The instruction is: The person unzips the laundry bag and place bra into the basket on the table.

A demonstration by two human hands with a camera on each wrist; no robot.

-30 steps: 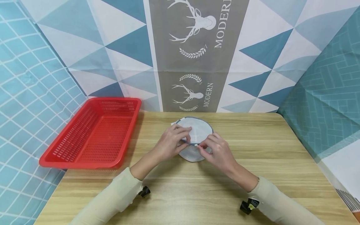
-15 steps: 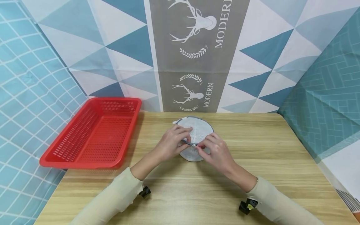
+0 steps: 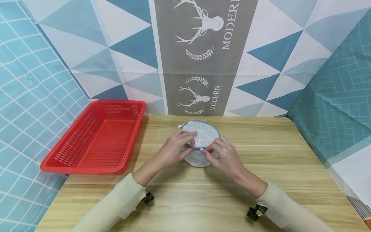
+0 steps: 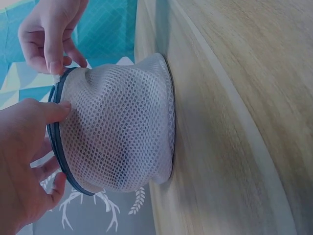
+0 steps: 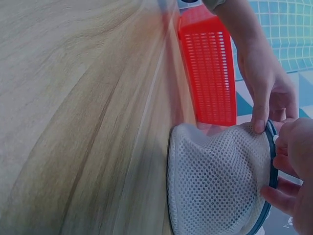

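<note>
A white mesh laundry bag (image 3: 205,133) with a blue-grey zipped rim stands on the table near its back edge. In the left wrist view the mesh side (image 4: 117,132) bulges softly between the rim and the base. My left hand (image 3: 175,145) pinches the rim on the left front, thumb on the outer mesh. Close beside it, my right hand (image 3: 225,157) pinches the rim by the small white zipper pull (image 3: 202,149). The fingertips hide part of the zip. A white tag (image 3: 181,126) sticks out at the back left of the rim.
A red plastic basket (image 3: 81,169) with slotted walls stands at the table's left, beside the tiled wall cloth. The wooden table (image 3: 185,199) ends against a patterned backdrop (image 3: 191,64). Black wrist cameras (image 3: 255,212) hang under both sleeves.
Over the last half second my right hand and the zipper pull have shifted slightly right, undoing a small leftward shift before it. My left hand keeps its hold on the rim.
</note>
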